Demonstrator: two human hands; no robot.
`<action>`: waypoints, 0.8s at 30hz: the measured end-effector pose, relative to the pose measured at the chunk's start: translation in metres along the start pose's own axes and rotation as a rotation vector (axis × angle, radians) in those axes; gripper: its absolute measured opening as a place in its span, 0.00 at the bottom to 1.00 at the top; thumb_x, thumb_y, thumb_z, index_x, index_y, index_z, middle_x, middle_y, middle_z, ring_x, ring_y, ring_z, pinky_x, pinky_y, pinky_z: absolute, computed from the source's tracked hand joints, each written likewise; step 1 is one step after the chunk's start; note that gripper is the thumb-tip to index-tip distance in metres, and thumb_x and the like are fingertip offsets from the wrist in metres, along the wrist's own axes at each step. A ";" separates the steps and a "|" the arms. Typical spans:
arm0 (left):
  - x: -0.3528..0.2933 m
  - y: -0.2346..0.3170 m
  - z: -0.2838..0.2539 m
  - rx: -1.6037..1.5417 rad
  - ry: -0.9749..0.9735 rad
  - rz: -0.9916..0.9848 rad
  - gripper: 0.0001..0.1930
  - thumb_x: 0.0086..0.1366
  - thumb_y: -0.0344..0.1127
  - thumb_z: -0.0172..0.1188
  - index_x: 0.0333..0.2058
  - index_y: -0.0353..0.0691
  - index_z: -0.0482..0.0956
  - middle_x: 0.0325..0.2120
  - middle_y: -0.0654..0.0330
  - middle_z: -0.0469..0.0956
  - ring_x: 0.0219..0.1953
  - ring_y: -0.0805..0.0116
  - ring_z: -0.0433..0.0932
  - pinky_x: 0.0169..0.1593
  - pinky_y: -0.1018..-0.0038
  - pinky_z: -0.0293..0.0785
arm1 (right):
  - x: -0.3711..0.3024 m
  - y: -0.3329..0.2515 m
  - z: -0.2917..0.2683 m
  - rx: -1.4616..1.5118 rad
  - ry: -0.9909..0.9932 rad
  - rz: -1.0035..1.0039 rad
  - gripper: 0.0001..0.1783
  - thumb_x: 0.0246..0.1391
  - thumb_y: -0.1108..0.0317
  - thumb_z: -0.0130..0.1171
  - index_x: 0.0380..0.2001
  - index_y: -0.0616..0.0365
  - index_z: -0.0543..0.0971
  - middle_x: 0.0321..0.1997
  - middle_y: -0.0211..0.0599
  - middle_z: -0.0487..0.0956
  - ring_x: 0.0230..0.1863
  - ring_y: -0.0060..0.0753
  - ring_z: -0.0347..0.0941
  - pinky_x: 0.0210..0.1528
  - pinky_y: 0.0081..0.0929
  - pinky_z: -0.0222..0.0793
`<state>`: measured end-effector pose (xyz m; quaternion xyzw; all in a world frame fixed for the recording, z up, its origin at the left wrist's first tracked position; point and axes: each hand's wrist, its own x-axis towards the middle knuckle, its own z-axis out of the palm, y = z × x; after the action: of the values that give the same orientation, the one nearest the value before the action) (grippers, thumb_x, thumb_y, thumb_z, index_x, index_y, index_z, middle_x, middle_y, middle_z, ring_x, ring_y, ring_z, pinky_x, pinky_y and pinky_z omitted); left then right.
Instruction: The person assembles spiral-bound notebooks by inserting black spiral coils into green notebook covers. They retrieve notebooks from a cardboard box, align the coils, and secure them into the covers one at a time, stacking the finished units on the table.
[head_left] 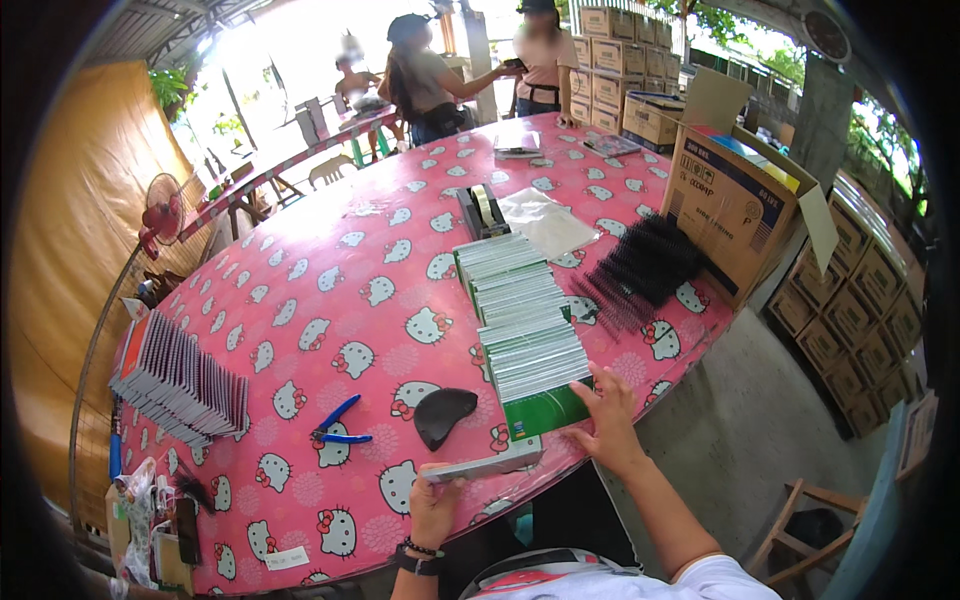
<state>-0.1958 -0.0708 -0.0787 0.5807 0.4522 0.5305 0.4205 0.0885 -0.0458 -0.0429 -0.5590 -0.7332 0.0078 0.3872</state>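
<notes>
One thin grey-white block is pinched at its left end between the thumb and fingers of the left hand, a narrow grip. Right of it, the right hand is held wide, its fingertips laid at the right edge of the green cover that fronts a row of pads. That row is stretched away beyond both hands, pale edges upward. Just beyond the block, a black curved piece is set on the table; left of the grip, blue-handled cutters are laid open, and farther left, spiral-bound notebooks are stacked. Beyond the right hand, black coils are heaped beside a cardboard box; farthest ahead, a tape dispenser is placed near a plastic sheet.
</notes>
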 end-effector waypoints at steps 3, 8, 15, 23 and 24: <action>0.000 -0.005 -0.002 -0.040 -0.034 -0.079 0.10 0.59 0.23 0.61 0.39 0.37 0.72 0.31 0.64 0.75 0.34 0.78 0.73 0.40 0.79 0.71 | 0.008 0.006 0.029 -0.147 -0.064 -0.047 0.38 0.39 0.63 0.68 0.58 0.36 0.69 0.69 0.37 0.55 0.68 0.54 0.45 0.60 0.58 0.45; 0.013 0.000 0.005 -0.127 -0.111 -0.080 0.09 0.60 0.24 0.59 0.39 0.37 0.72 0.31 0.66 0.74 0.34 0.79 0.72 0.38 0.80 0.70 | 0.026 0.005 0.053 -0.138 -0.068 -0.138 0.38 0.40 0.62 0.68 0.58 0.29 0.69 0.68 0.36 0.56 0.68 0.54 0.45 0.60 0.59 0.45; 0.023 -0.003 0.008 -0.211 -0.081 -0.167 0.07 0.62 0.24 0.58 0.38 0.38 0.72 0.32 0.67 0.74 0.34 0.80 0.71 0.38 0.81 0.69 | 0.065 0.006 0.062 -0.122 -0.070 -0.171 0.38 0.39 0.66 0.68 0.57 0.30 0.70 0.66 0.37 0.59 0.66 0.54 0.48 0.60 0.58 0.48; 0.036 0.002 0.009 -0.252 -0.014 -0.199 0.09 0.61 0.24 0.58 0.41 0.37 0.72 0.34 0.66 0.76 0.37 0.80 0.71 0.40 0.80 0.69 | 0.105 0.019 0.066 -0.186 -0.125 -0.139 0.35 0.42 0.69 0.66 0.57 0.34 0.71 0.65 0.42 0.60 0.66 0.55 0.50 0.59 0.57 0.51; 0.040 -0.002 0.008 -0.241 -0.020 -0.183 0.10 0.61 0.24 0.58 0.41 0.37 0.72 0.34 0.66 0.76 0.37 0.80 0.72 0.40 0.80 0.69 | 0.105 0.015 0.063 -0.180 -0.123 -0.122 0.33 0.43 0.69 0.65 0.56 0.37 0.72 0.64 0.42 0.62 0.66 0.54 0.51 0.60 0.56 0.51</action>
<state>-0.1873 -0.0312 -0.0720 0.4874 0.4322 0.5346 0.5383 0.0565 0.0734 -0.0348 -0.5443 -0.7859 -0.0472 0.2895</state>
